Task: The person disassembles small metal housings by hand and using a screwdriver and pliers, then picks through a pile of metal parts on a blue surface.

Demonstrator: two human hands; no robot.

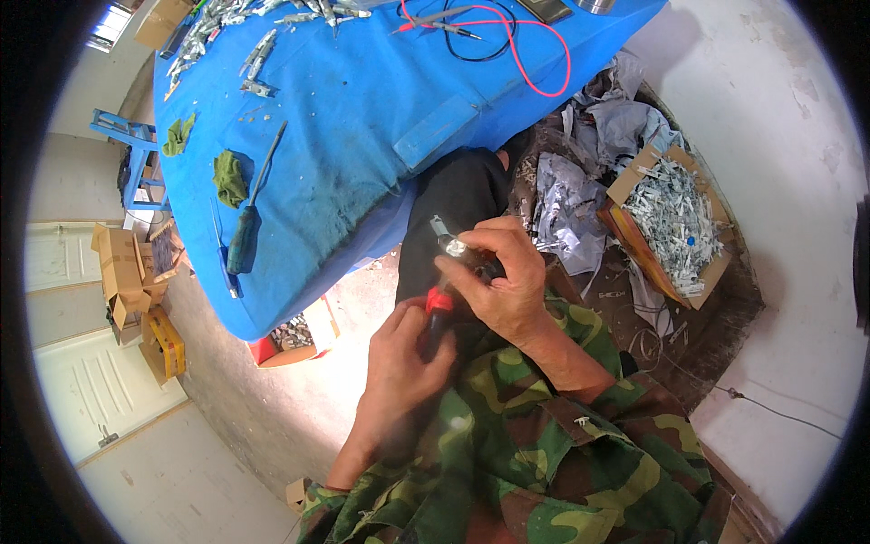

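My left hand is closed around a tool with a red-and-black handle; its working end is hidden by my right hand. My right hand pinches a small shiny metal part between thumb and fingers. From that part a flat metal strip sticks out beyond the fingertips, over my dark trouser leg. Both hands are close together above my lap, the right one slightly farther out. Whether the tool touches the metal part is hard to see.
On the blue-covered table lie a screwdriver, green cloths, metal pieces and red and black test leads. To the right, a cardboard box holds many metal strips. Another box stands below the table.
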